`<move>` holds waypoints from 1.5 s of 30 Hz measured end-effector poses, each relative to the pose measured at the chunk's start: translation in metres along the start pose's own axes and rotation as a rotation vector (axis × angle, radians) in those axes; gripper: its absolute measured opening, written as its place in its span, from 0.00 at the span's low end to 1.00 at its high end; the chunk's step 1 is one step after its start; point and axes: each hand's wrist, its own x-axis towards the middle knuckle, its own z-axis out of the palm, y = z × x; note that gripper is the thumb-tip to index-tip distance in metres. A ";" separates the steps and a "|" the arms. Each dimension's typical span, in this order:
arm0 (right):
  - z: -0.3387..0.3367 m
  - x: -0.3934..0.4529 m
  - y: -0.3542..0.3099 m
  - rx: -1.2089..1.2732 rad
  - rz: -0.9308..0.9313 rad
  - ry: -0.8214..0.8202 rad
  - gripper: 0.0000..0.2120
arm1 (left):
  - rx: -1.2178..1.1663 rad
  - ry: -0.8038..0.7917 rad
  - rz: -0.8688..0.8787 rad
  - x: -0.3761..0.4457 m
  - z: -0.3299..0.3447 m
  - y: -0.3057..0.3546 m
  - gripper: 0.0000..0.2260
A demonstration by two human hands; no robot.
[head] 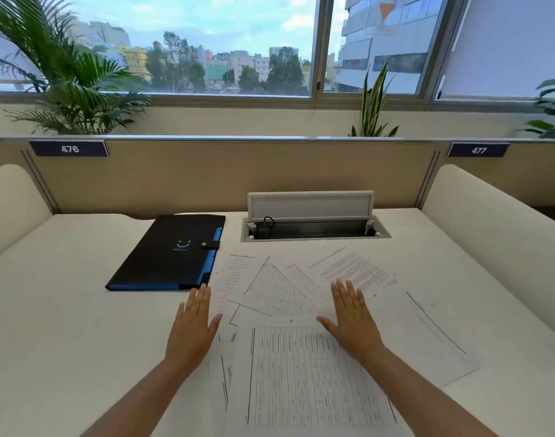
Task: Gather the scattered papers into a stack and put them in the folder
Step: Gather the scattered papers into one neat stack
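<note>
Several white printed papers lie scattered and overlapping on the white desk, from the centre out to the right and down to the near edge. A black folder with a blue edge and a snap tab lies shut at the left, just beyond the sheets. My left hand hovers flat and open at the left edge of the papers, near the folder's front corner. Over the middle sheets my right hand is flat, fingers spread, holding nothing.
An open cable box with a raised lid is sunk into the desk behind the papers. A beige partition closes the back, with cream side dividers left and right. Plants stand beyond the partition by the window.
</note>
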 end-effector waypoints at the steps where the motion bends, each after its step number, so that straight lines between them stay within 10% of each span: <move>1: 0.003 -0.005 -0.002 0.018 -0.002 0.004 0.40 | -0.010 -0.007 -0.016 -0.005 0.002 -0.002 0.41; 45: 0.023 -0.051 -0.029 0.374 0.174 -0.034 0.32 | -0.138 0.087 -0.155 -0.061 0.018 -0.031 0.17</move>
